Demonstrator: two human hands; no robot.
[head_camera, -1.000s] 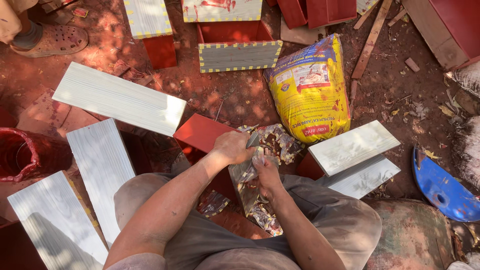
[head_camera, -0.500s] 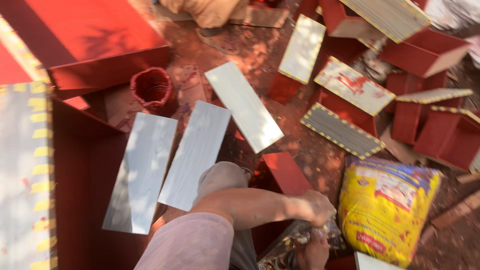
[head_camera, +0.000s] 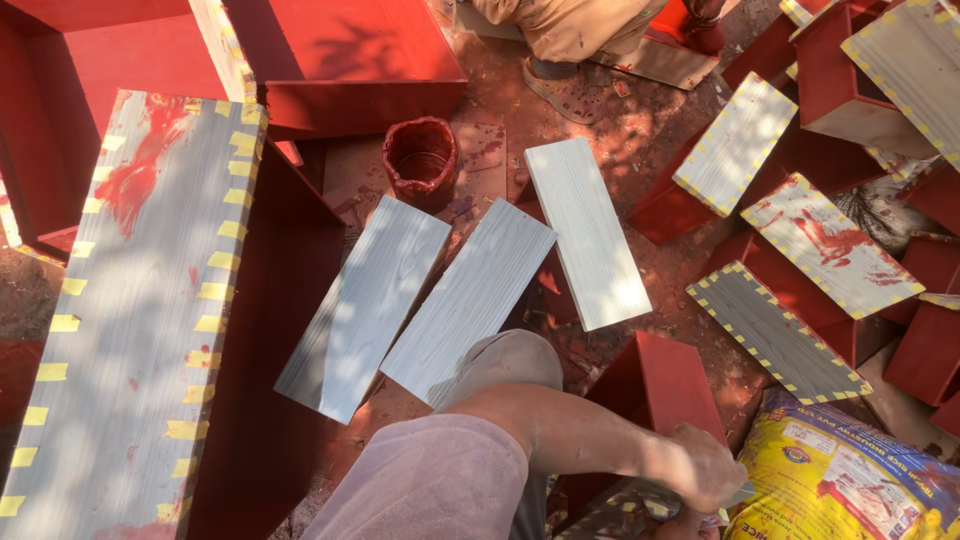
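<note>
My left hand (head_camera: 702, 466) is closed in a fist at the lower right, just past a red painted box (head_camera: 655, 385). A small grey piece (head_camera: 745, 490) sticks out of the fist. Only a sliver of my right hand (head_camera: 688, 524) shows at the bottom edge beneath the left one, over a paint-stained board (head_camera: 600, 518). My left forearm crosses above my knee. Three bare grey-white panels (head_camera: 470, 300) lie side by side on red boxes in front of me.
A red-stained paint pot (head_camera: 420, 160) stands beyond the panels. A long grey panel edged with yellow tape (head_camera: 130, 300) fills the left. A yellow sack (head_camera: 850, 480) lies at the lower right. Taped, red-smeared boxes (head_camera: 830, 250) crowd the right. Another person's foot (head_camera: 565, 85) is at the top.
My view has swung left and forward. The panels and paint pot have come to the middle, while my hands and the yellow sack have slid to the bottom right edge.
</note>
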